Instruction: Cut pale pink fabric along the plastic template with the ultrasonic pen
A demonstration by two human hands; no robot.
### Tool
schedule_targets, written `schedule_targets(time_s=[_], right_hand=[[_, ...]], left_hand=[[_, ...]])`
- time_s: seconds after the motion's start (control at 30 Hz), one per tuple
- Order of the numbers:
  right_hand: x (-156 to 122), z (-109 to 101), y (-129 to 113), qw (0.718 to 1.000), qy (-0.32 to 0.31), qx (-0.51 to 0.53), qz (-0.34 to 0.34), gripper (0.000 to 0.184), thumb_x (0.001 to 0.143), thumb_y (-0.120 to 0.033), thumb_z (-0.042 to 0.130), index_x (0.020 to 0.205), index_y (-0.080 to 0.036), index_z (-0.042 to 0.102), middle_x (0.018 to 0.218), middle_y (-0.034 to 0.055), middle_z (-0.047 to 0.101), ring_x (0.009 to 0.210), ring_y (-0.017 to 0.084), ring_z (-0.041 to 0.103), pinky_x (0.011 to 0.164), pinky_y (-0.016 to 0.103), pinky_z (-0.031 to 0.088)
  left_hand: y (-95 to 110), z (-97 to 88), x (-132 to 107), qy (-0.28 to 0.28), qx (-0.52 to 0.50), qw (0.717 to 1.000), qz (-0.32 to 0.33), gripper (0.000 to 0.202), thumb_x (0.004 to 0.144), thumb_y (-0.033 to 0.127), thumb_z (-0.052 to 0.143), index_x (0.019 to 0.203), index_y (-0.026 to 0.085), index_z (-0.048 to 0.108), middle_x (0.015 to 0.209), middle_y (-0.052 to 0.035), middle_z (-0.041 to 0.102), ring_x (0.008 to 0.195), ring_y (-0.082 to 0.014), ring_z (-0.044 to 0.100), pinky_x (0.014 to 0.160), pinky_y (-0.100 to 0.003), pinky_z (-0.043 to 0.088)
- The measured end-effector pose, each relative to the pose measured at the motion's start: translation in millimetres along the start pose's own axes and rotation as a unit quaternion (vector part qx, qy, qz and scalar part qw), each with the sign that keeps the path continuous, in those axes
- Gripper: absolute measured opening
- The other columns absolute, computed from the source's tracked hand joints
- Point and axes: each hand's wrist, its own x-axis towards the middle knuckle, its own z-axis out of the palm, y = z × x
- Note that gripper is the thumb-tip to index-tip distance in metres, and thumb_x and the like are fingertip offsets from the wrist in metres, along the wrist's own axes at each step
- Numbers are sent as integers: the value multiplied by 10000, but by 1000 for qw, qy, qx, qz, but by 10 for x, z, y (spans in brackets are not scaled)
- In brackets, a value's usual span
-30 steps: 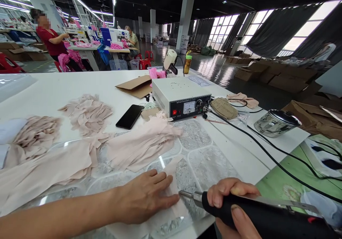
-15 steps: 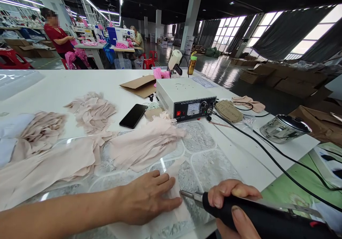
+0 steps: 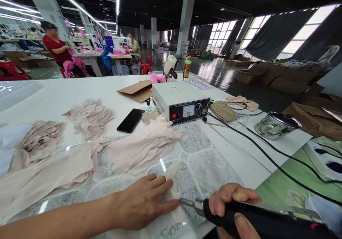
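Note:
At the bottom middle, my left hand lies flat, fingers stretched out, on a thin beige fabric piece. That piece rests on a clear sheet with grey marbled panels. At the lower right, my right hand is wrapped round a black corded hand tool. Its narrow metal tip meets the fabric's right edge, close to my left index finger. A stack of beige fabric pieces lies just beyond my left hand, and another fabric stack spreads to the left.
A control box with a dial and red switch stands ahead; a black cable runs from it rightward. Around it lie a phone, folded cardboard, a lidded steel pot and fabric heaps. Co-workers sit far off.
The tool's tip has moved slightly down along the fabric edge, close beside my left index finger. My left hand keeps pressing the fabric. The whole view has tilted and shifted a little.

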Motion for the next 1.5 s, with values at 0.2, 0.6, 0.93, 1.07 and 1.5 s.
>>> schedule_targets(time_s=[0.2, 0.6, 0.93, 1.07, 1.5], right_hand=[[-144, -12, -104, 999, 33, 13, -8, 67, 873, -316, 586, 901, -274, 544, 793, -10, 501, 582, 124, 559, 534, 301, 497], [-106, -108, -50, 999, 48, -1, -25, 70, 882, -294, 574, 919, -267, 520, 800, -10, 517, 597, 127, 563, 556, 303, 497], [-57, -122, 31, 1000, 17, -15, 5, 68, 864, -277, 585, 895, -262, 526, 769, -1, 538, 626, 158, 583, 583, 345, 546], [-49, -70, 17, 1000, 17, 7, 0, 81, 849, -279, 603, 917, -268, 560, 777, -4, 525, 597, 143, 565, 537, 333, 542], [-37, 53, -10, 1000, 21, -3, -3, 79, 865, -307, 602, 924, -275, 559, 785, 0, 512, 589, 136, 560, 532, 318, 502]], left_hand=[[101, 1, -44, -17, 3, 1000, 0, 420, 920, 208, 520, 1337, 226, 474, 1218, -162, 565, 887, -248, 565, 749, -346, 440], [119, -40, -32, -38, 3, 999, -1, 391, 955, 232, 466, 1346, 235, 465, 1268, -171, 563, 905, -271, 581, 740, -376, 462], [105, 21, -36, -27, -1, 1000, -1, 353, 940, 267, 506, 1291, 236, 500, 1261, -153, 556, 833, -226, 557, 707, -327, 417], [97, 33, -33, -21, -6, 1000, 1, 357, 931, 262, 520, 1286, 223, 507, 1256, -151, 563, 825, -227, 551, 699, -332, 410], [97, 51, -66, -8, 2, 1000, 6, 387, 932, 264, 525, 1315, 218, 499, 1310, -166, 548, 869, -234, 565, 753, -344, 429]])
